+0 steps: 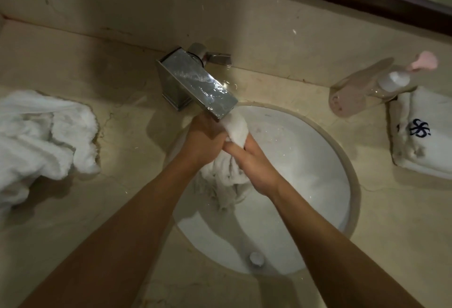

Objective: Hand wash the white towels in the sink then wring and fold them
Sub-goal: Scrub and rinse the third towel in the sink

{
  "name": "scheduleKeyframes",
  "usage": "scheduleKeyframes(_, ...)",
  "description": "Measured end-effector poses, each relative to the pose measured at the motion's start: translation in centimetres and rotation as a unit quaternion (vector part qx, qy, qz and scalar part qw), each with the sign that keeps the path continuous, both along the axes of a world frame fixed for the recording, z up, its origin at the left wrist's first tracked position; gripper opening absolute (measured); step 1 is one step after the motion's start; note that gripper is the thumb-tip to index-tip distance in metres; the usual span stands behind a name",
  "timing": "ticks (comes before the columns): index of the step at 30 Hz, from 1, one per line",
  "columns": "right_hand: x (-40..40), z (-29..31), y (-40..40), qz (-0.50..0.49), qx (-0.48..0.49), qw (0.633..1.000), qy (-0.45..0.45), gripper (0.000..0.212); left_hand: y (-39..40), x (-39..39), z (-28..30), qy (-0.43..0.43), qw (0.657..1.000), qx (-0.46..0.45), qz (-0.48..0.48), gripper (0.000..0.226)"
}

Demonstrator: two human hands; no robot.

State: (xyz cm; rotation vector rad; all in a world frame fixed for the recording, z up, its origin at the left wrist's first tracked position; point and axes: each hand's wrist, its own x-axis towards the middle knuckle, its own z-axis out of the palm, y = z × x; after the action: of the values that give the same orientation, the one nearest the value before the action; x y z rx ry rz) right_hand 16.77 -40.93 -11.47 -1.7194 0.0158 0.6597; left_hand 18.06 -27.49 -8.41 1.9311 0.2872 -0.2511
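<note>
White towel (236, 131), bunched into a rope, sits at the centre of the frame over the sink (318, 161), its top end just under the spout of the square chrome faucet (198, 85) and its tail hanging down into the basin. The left hand (208, 141) has its fingers curled round the upper part, and the right hand (254, 158) grips it just below, thumb across the cloth; the two hands touch. This reads as rubbing or the start of wringing.

To do it well, I would keep both grips tight and close together, turn the wrists in opposite directions, and work down the hanging tail bit by bit so water falls into the basin, not onto the counter (122, 197). Whether water is running, I cannot tell.

A crumpled pile of white towels (41, 136) waits at the left edge. At the right edge lies a folded towel with a dark logo (423, 136), a clear pump bottle (371, 87) leaning beside it.
</note>
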Motion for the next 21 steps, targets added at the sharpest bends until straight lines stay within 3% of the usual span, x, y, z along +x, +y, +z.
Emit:
scheduleKeyframes(3, -0.2, -0.7, 2.1, -0.021, -0.018, 0.999, -0.024, 0.056, 0.9, -0.3, -1.1, 0.043, 0.994, -0.059, 0.085, 0.035)
scheduleKeyframes(6, 0.6, -0.9, 3.9, -0.025, -0.066, 0.995, -0.077, 0.02, 1.8, -0.8, -1.8, 0.04, 0.988, -0.097, 0.113, 0.024)
scheduleKeyframes(8, 1.5, -1.1, 5.2, -0.045, -0.07, 0.992, -0.093, 0.015, 2.4, -1.0, -2.3, 0.034, 0.98, -0.146, 0.131, 0.033)
scheduleKeyframes(11, 2.6, -1.7, 6.1, -0.155, 0.052, 0.986, -0.019, 0.025, 3.1, -1.6, -2.6, 0.029, 0.978, -0.186, 0.094, 0.058)
scheduleKeyframes(13, 2.6, -1.5, 5.9, -0.175, 0.092, 0.98, 0.008, 0.024, 2.6, -1.7, -2.6, 0.033, 0.976, -0.201, 0.077, 0.066)
scheduleKeyframes(15, 2.1, -1.8, 5.5, -0.193, 0.125, 0.973, 0.036, 0.028, 1.6, -1.5, -2.3, 0.038, 0.982, -0.168, 0.083, 0.069)
scheduleKeyframes(17, 1.2, -2.0, 5.3, -0.21, 0.221, 0.949, 0.086, 0.04, 0.7, -0.9, -1.9, 0.021, 0.994, -0.06, 0.085, 0.056)
scheduleKeyframes(19, 0.0, -2.5, 5.4, -0.241, 0.276, 0.923, 0.116, 0.039, 0.0, -0.7, -1.0, 0.01, 0.997, -0.008, 0.082, 0.043)
scheduleKeyframes(21, -1.4, -3.1, 5.3, -0.27, 0.204, 0.935, 0.108, 0.041, -0.8, -0.1, -0.3, 0.016, 0.998, -0.01, 0.063, 0.031)
